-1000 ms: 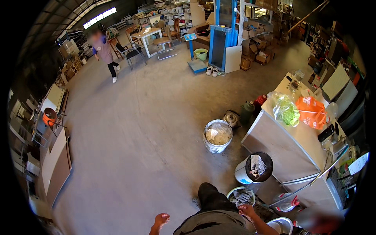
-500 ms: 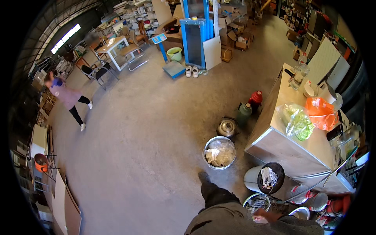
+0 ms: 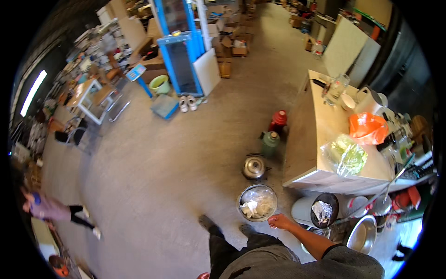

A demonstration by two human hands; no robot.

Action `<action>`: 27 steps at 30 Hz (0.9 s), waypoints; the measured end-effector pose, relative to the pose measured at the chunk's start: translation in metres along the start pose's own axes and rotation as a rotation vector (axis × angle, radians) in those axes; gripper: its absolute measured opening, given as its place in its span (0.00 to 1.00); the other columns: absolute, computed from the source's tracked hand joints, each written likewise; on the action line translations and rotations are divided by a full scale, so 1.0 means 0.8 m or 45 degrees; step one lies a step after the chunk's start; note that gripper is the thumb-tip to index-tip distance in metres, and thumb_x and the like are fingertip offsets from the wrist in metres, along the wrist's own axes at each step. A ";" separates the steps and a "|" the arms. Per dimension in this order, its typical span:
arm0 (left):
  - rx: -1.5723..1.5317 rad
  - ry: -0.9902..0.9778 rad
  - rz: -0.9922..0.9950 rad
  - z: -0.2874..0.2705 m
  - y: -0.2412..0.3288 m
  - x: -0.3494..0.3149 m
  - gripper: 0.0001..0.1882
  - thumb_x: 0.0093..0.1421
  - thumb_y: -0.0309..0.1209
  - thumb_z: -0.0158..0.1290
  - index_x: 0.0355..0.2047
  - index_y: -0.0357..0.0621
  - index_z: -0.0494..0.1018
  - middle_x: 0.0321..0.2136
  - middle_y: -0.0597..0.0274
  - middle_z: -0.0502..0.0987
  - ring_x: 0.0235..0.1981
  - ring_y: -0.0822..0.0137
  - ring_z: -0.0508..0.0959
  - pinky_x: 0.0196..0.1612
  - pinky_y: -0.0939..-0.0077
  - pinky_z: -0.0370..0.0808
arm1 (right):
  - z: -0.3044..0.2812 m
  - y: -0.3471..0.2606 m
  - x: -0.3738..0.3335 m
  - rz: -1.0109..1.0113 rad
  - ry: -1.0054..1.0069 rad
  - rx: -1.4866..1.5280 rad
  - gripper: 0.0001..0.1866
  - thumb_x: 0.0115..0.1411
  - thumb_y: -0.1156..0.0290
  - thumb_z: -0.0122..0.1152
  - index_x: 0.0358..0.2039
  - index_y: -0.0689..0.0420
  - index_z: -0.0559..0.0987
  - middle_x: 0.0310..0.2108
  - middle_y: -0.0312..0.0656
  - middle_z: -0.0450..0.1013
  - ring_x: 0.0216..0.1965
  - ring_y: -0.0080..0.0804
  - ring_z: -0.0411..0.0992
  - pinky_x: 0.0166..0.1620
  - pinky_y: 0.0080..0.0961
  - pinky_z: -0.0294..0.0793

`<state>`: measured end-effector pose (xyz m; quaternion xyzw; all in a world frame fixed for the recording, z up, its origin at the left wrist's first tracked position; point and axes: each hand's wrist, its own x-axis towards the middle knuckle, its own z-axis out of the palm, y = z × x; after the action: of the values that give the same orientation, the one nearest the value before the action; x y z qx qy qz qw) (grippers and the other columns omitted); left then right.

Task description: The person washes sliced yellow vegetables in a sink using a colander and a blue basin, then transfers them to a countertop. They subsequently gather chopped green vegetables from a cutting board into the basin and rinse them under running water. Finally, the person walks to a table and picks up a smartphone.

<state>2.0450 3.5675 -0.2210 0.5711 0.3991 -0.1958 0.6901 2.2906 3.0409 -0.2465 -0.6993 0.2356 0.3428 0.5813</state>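
Observation:
My right hand (image 3: 278,222) hangs in front of my body, its fingers curled together and nothing visible in them. It is nearest to the lower right rim of a round metal bucket (image 3: 241,210) on the floor, though I cannot tell whether they touch. A clear plastic bag (image 3: 264,197) lies in the bucket with pale, crumpled stuff. Only a sliver of my left hand (image 3: 203,275) shows at the lower edge; its fingers are hidden. Just beyond the bucket stands a metal kettle (image 3: 254,167), with a green thermos (image 3: 270,143) and a red thermos (image 3: 278,121) behind it.
To the right is a wooden cabinet (image 3: 302,149) bearing bagged lettuce (image 3: 350,156), an orange bag (image 3: 369,128) and a glass jug (image 3: 337,89). A grey bin (image 3: 302,210) and a metal basin (image 3: 362,235) stand before it. Another person (image 3: 51,208) is at far left; a platform scale (image 3: 165,107) stands farther back.
My view has swung to the right and moved. My right arm has stretched forward from beside my body, bringing the hand near the bucket. Both my feet now show. The other person appears farther left and lower.

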 end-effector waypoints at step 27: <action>0.706 -0.521 -0.071 0.011 0.692 0.693 0.31 0.62 0.50 0.58 0.58 0.41 0.69 0.50 0.56 0.76 0.46 0.57 0.81 0.35 0.61 0.82 | 0.219 -0.171 0.104 0.333 0.275 -0.045 0.15 0.62 0.58 0.59 0.39 0.57 0.80 0.35 0.41 0.78 0.37 0.38 0.77 0.41 0.37 0.77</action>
<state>2.7854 3.8119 -0.3003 0.6747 0.1994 -0.4262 0.5687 2.4087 3.2469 -0.2360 -0.7055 0.3796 0.3424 0.4908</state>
